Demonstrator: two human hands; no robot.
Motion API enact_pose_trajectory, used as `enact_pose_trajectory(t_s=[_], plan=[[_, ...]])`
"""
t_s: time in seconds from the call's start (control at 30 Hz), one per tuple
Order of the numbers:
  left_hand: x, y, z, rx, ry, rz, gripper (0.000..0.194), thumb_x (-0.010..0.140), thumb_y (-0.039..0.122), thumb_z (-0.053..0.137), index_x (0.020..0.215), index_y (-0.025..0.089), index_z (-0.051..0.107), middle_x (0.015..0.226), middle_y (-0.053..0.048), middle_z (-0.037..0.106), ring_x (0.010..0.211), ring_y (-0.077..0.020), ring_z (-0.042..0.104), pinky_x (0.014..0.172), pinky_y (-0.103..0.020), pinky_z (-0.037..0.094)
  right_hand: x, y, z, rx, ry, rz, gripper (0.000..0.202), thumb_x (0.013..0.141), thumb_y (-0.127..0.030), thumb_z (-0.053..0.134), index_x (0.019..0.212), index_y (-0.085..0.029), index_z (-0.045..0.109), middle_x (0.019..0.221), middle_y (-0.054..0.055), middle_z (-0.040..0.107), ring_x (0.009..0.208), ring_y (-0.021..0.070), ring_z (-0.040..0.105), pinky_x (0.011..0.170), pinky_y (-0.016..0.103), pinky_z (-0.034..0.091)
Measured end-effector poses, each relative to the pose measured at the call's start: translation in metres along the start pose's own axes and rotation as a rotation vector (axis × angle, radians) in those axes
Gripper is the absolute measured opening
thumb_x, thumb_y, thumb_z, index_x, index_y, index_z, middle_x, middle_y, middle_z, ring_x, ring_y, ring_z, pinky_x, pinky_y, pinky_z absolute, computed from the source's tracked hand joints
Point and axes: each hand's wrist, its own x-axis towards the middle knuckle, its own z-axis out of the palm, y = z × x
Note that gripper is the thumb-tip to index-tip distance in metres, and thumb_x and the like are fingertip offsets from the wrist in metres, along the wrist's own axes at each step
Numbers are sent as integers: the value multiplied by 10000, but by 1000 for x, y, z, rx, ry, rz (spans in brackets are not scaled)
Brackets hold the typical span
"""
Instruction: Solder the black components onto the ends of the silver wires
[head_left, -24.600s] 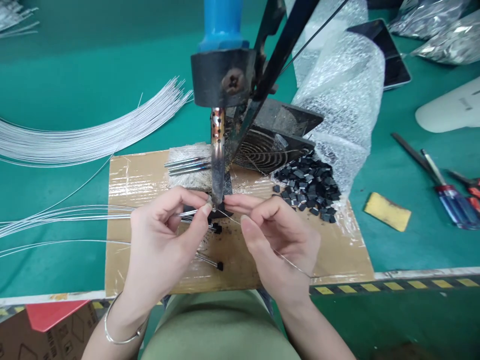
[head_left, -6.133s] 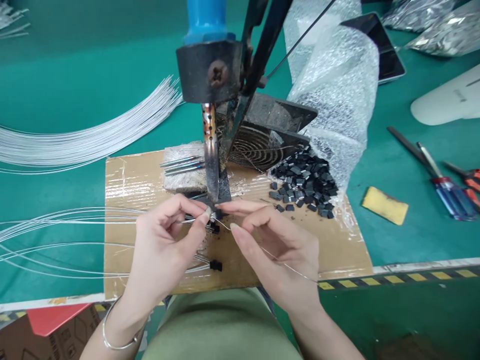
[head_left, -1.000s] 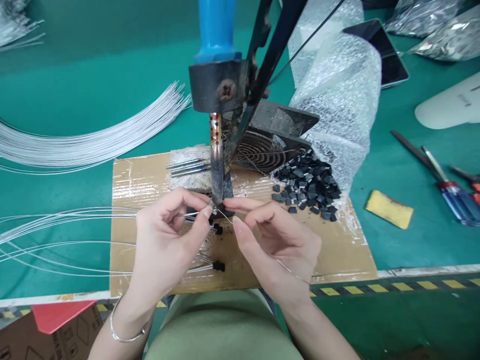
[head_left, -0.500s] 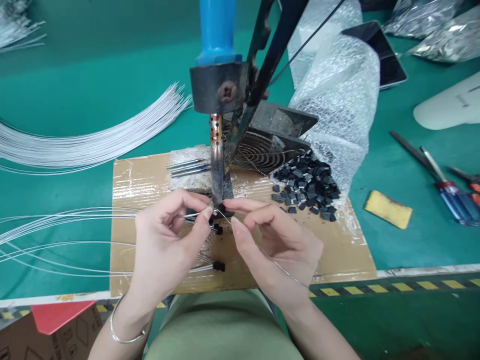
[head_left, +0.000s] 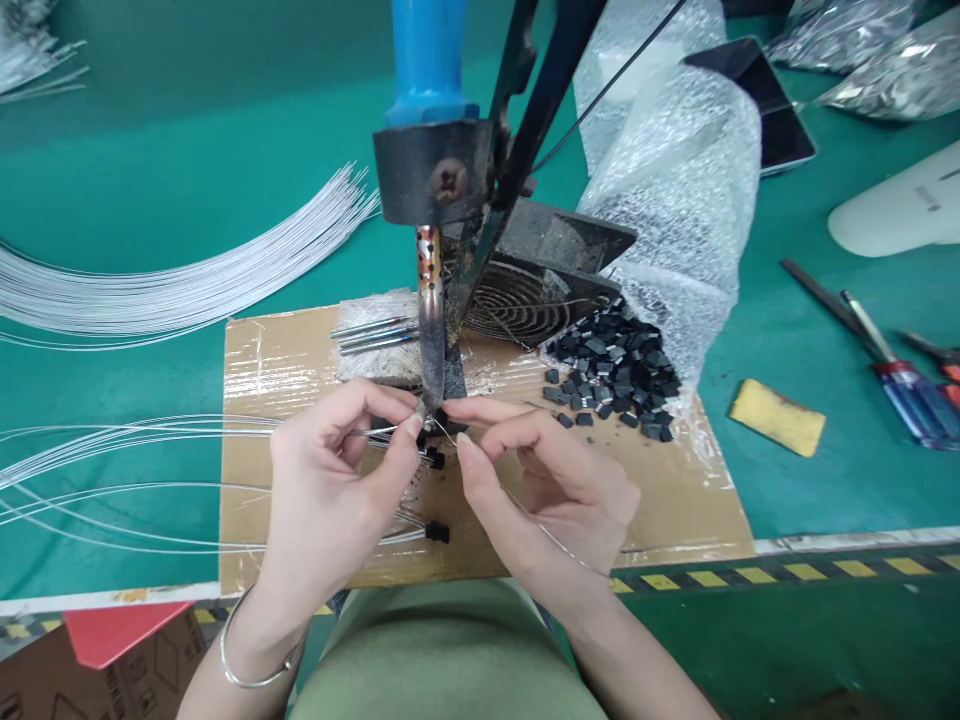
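My left hand [head_left: 337, 490] is closed in a pinch around the end of a thin white wire [head_left: 381, 431], right below the soldering iron's tip [head_left: 433, 370]. A small part at the joint is mostly hidden by my fingertips. My right hand [head_left: 555, 490] is closed on a thin strand of solder wire [head_left: 566, 550], which runs from between thumb and finger up to the tip and trails back over the palm. Under my left hand, white wires end in black connectors [head_left: 437, 532] lying on the cardboard [head_left: 660, 500].
The blue-handled iron [head_left: 427, 60] is clamped in a black stand. Behind it sits a fan [head_left: 517, 300]. Black connector housings [head_left: 619, 370] are heaped on the right, near a yellow sponge [head_left: 778, 417] and a screwdriver [head_left: 911, 400]. A white wire bundle [head_left: 187, 285] lies left.
My right hand has shifted slightly left, toward the iron tip, with the solder wire. The iron's handle appears slightly further left. My left hand has barely moved.
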Motion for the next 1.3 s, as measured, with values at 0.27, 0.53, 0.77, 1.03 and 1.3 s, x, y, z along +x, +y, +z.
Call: enact_pose_trajectory(t_s=[0.27,0.53,0.77,1.03,1.3], plan=[[-1,3,1,17,9,3,200,860,22,721,777,203,729,824,39,775,781,-73,718,707,-112,546,-1,-1,0,-25,11,-35,194,897,-70,706,801,-231,655,1095,51,834,1001,203,811,939,330,630],[-3,1,0,-1,6,-12,177,867,48,732,791,208,735,855,29,780,795,-93,718,706,-144,546,-1,-1,1,-17,13,-31,194,895,-62,711,812,-233,669,1094,47,832,1002,201,807,944,337,626],[-1,0,0,-3,-8,-12,179,851,47,742,769,205,729,821,16,774,772,-112,720,696,-173,562,-1,1,1,-29,9,-34,190,894,-64,714,819,-234,673,1085,51,832,998,208,808,923,347,629],[-4,1,-1,-2,1,-12,175,868,55,746,791,212,741,860,16,783,799,-115,722,695,-180,553,0,-1,3,-46,24,-42,174,910,-98,711,816,-240,676,1053,62,838,966,223,809,908,384,650],[-3,1,-1,9,-6,-18,169,873,58,734,789,205,739,846,16,779,780,-110,713,683,-172,542,-1,0,2,-40,16,-50,186,906,-81,714,818,-240,672,1055,46,834,962,206,807,905,356,644]])
